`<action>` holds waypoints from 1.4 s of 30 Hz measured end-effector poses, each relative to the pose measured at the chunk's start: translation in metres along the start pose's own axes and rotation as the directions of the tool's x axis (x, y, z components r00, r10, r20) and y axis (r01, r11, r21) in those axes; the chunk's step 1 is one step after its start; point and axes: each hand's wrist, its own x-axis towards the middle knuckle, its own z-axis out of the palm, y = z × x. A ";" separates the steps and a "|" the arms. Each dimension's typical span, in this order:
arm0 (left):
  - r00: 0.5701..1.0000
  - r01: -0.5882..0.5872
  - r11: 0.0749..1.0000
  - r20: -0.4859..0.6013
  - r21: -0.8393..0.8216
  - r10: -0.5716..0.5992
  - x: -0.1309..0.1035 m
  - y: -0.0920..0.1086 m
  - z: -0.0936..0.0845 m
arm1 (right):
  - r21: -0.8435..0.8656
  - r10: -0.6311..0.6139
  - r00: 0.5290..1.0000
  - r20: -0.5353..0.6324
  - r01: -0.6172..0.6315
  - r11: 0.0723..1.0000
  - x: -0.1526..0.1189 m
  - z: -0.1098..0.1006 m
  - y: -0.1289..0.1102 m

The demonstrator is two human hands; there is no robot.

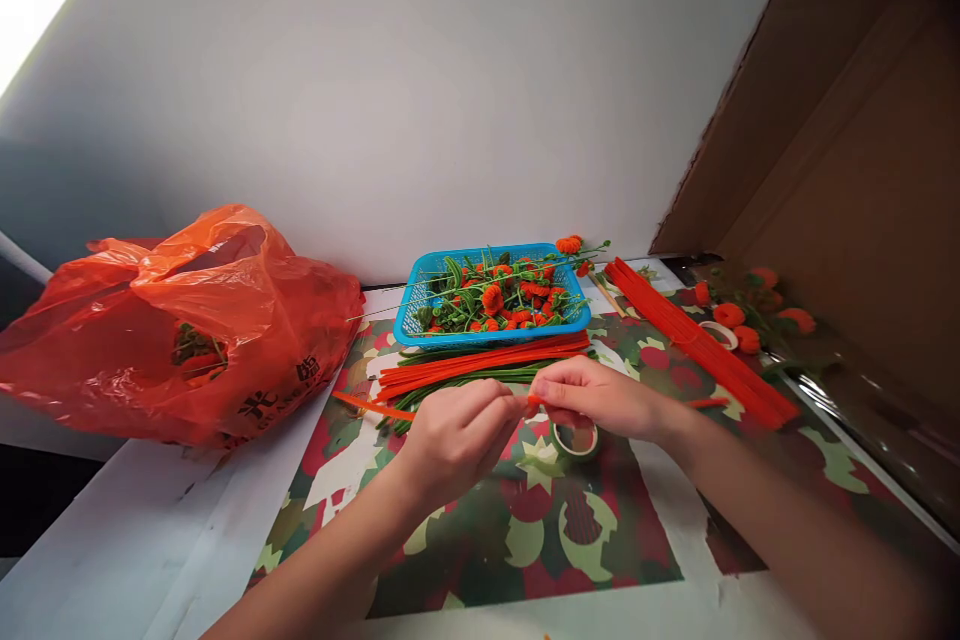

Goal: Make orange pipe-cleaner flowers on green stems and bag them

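Note:
Between my two hands runs an orange pipe cleaner, pinched near its middle. My left hand is closed on it, and an orange end sticks out to the left past the knuckles. Close by on the right, my right hand grips the same piece with thumb and fingers; an orange tip shows beyond that wrist. Just under the right fingers lies a roll of green tape. Behind the hands are a bundle of red-orange pipe cleaners and green ones, partly hidden by the left hand.
A blue basket of orange flowers with green stems stands at the back. To the left bulges a red plastic bag. On the right lie a long red pipe-cleaner bundle, more orange flowers and a cardboard wall.

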 end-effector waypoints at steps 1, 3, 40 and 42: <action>0.999 -0.053 0.997 0.009 0.060 0.053 -0.001 -0.001 0.001 | 0.024 0.024 0.999 0.024 -0.024 0.999 0.000 -0.001 0.001; 0.995 -0.099 0.986 0.022 0.133 0.097 -0.002 -0.001 0.002 | 0.041 0.046 0.999 0.027 -0.047 0.998 0.001 -0.001 0.002; 0.904 0.402 0.846 0.006 -0.351 -0.427 0.006 0.003 0.000 | -0.248 -0.348 0.831 -0.435 0.261 0.933 0.000 0.022 -0.003; 0.746 0.636 0.529 0.274 -0.562 -0.607 0.011 0.001 -0.004 | -0.496 -0.565 0.733 -0.380 0.354 0.793 -0.001 0.020 0.000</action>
